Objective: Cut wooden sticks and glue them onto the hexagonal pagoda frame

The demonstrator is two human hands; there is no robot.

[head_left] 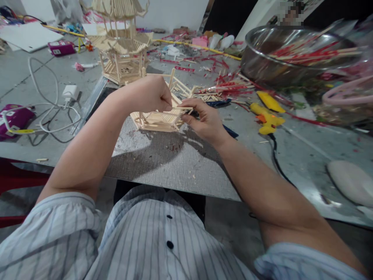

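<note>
A small wooden-stick frame [157, 120] rests on a grey textured mat [171, 159] in the middle of the table. My left hand [150, 93] is curled over the frame's top, its fingers closed on its upper sticks. My right hand [202, 118] pinches a thin wooden stick [182, 108] and holds it level against the frame's right side. The two hands almost touch at the stick. A taller stick pagoda [124, 42] stands behind the frame.
A yellow glue gun [266, 114] with a black cord lies to the right. A steel bowl [279, 54] of red-tipped sticks sits at the back right, with loose sticks [224, 87] scattered nearby. A white charger and cable [58, 105] lie at left.
</note>
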